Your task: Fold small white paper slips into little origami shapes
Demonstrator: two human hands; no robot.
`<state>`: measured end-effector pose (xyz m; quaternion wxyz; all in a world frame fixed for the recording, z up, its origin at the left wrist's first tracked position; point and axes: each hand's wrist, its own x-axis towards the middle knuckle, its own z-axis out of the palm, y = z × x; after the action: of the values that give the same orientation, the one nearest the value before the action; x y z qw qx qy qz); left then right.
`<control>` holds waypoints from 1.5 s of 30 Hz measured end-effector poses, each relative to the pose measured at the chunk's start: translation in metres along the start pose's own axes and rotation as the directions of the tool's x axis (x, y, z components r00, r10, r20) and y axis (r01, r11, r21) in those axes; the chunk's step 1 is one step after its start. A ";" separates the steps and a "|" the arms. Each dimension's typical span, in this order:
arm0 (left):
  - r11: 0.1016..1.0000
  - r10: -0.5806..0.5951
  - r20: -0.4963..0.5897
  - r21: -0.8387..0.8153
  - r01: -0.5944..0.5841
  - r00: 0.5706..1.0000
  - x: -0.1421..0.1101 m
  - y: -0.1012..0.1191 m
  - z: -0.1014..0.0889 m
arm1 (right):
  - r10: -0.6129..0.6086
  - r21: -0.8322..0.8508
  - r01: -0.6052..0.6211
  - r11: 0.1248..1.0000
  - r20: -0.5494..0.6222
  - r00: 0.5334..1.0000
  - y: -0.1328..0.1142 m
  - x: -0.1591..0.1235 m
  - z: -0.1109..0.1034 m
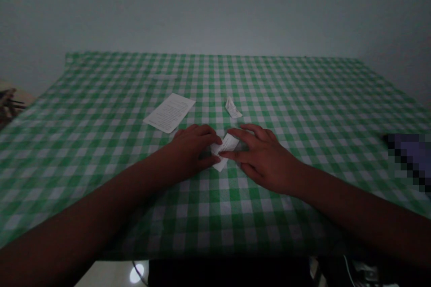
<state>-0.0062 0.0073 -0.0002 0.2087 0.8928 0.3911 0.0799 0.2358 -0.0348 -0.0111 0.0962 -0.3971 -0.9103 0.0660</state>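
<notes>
A small folded piece of printed paper (230,142) lies on the cloth in front of me, turned at a slant. My left hand (194,150) holds its left side, thumb and index fingertips on the paper. From the right, my right hand (266,157) rests its thumb and index finger on the same piece, the other fingers somewhat spread. Parts of the paper are hidden under the fingertips. Beyond the hands stands or lies a small folded white paper shape (233,108). A flat printed sheet (170,112) lies to the left, beyond my left hand.
A green and white checked tablecloth (286,94) covers the table, which meets a plain wall (215,9) at the back. At the right edge is a dark purple object (412,152), blurred by pixelation. A cable (139,273) hangs below the front edge.
</notes>
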 end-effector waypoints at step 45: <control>0.986 0.158 -0.018 0.050 -0.157 0.987 -0.005 0.015 0.010 | 0.067 -0.189 -0.051 0.981 0.081 0.994 -0.014 -0.009 -0.013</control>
<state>0.0033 -0.0085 -0.0028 0.1756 0.9248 0.3236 0.0962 0.2350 -0.0508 0.0031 0.0168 -0.4280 -0.9036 0.0003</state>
